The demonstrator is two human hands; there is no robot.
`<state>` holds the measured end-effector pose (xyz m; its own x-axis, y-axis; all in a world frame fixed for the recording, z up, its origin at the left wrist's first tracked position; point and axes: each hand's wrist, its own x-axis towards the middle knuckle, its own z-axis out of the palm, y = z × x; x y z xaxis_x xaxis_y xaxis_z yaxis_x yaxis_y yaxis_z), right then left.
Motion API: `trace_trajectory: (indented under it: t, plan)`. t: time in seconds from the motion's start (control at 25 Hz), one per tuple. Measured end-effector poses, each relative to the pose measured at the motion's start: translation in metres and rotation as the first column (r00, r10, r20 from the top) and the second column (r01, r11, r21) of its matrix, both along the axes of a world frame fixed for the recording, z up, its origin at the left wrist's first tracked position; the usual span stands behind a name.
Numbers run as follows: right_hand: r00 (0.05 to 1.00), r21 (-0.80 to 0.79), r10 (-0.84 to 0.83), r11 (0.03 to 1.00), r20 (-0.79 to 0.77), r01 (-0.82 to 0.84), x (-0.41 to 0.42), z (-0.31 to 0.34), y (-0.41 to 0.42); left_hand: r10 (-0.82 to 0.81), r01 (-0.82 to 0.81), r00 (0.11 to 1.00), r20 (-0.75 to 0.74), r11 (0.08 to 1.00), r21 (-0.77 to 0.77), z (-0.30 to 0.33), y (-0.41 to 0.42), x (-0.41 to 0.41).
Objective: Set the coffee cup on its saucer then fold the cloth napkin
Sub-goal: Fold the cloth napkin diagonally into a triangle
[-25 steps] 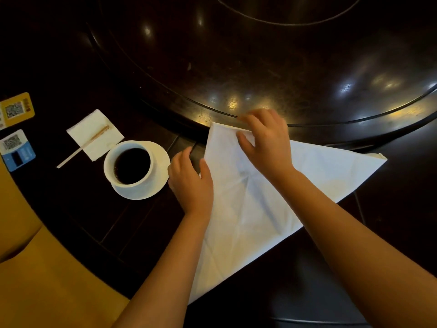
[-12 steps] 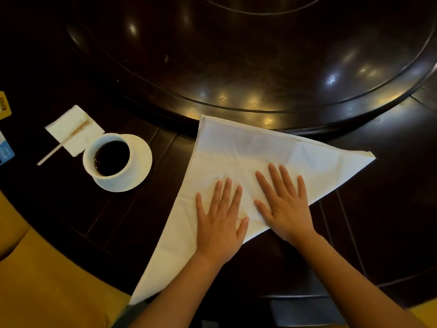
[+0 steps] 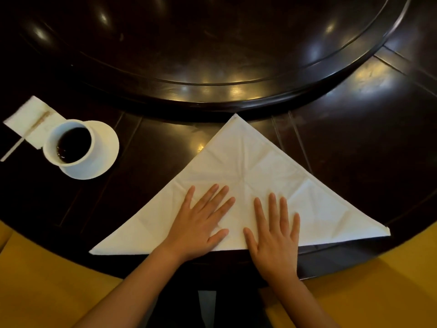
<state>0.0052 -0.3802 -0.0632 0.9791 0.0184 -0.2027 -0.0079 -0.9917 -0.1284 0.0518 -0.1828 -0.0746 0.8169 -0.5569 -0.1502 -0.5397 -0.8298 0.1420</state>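
A white cloth napkin (image 3: 248, 166) lies flat on the dark table as a triangle, its point toward the far side and its long folded edge toward me. My left hand (image 3: 201, 223) and my right hand (image 3: 274, 230) rest palm down on its near middle, fingers spread, holding nothing. At the left a white coffee cup (image 3: 68, 143) filled with dark coffee stands on its white saucer (image 3: 104, 150), well apart from both hands.
A paper napkin (image 3: 28, 117) with a wooden stirrer (image 3: 14, 150) lies left of the cup. A raised dark turntable (image 3: 212, 55) fills the far side. Yellow chair upholstery (image 3: 366, 292) borders the table's near edge.
Both hands left the napkin's far corner and came down flat on its near part. The view has swung, so the triangle's long edge now lies square to me.
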Motion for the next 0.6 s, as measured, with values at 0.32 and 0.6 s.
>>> trace_trajectory:
  t: [0.32, 0.6]
  plan:
    - [0.995, 0.015, 0.088, 0.996, 0.041, -0.089, 0.004, -0.001, 0.011, 0.297, -0.296, 0.955, -0.022, 0.954, 0.046, 0.008, -0.052, -0.017]
    - [0.992, -0.019, 0.126, 0.992, 0.028, -0.126, 0.022, -0.002, -0.063, 0.333, -0.332, 0.943, -0.01, 0.942, 0.056, 0.007, -0.053, -0.012]
